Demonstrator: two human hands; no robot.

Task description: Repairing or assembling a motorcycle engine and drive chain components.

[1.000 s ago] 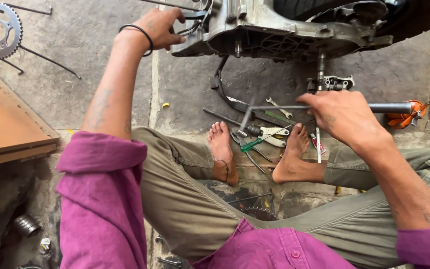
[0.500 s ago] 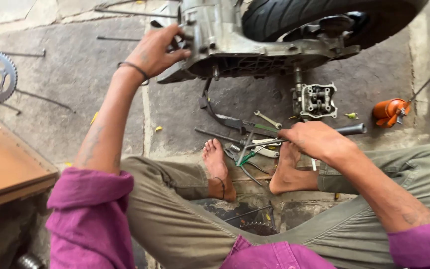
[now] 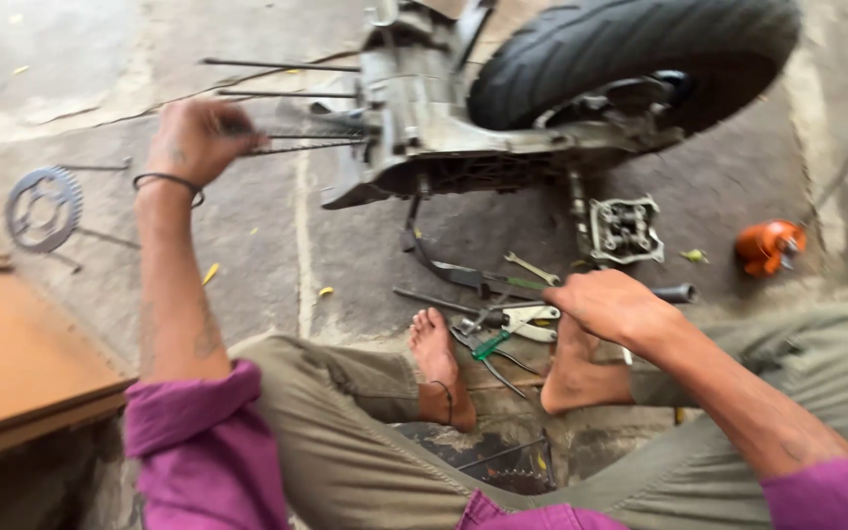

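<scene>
Head view: I sat on the stone floor [image 3: 247,245] with my bare feet out in front, looking down at the work.
Left hand: my left hand [image 3: 198,137] was raised and closed around the end of a thin metal rod [image 3: 306,142] that ran sideways into the engine; a dark band sat on that wrist.
Right hand: my right hand [image 3: 610,304] was low, fingers curled shut on a black-handled bar [image 3: 674,292], the grip end sticking out past my knuckles.
Hands together or apart: they were well apart, one up at the engine, one down by my feet.
Engine: the grey engine block [image 3: 424,128] lay on the floor with the black tyre [image 3: 630,54] joined behind it, beyond my feet.
Other rods: two more thin rods [image 3: 277,67] lay above my left hand, pointing at the engine.
Tools: pliers with a green handle [image 3: 493,339], a spanner [image 3: 532,268] and other loose tools lay between my feet and the engine.
Metal part: a square grey casting [image 3: 625,228] sat just beyond my right hand.
Orange thing: a small orange object [image 3: 768,245] lay to the right, too blurred to tell what it was.
Sprocket: a toothed sprocket [image 3: 43,208] lay far left.
Board: a brown wooden board [image 3: 12,363] sat beside my left knee.
</scene>
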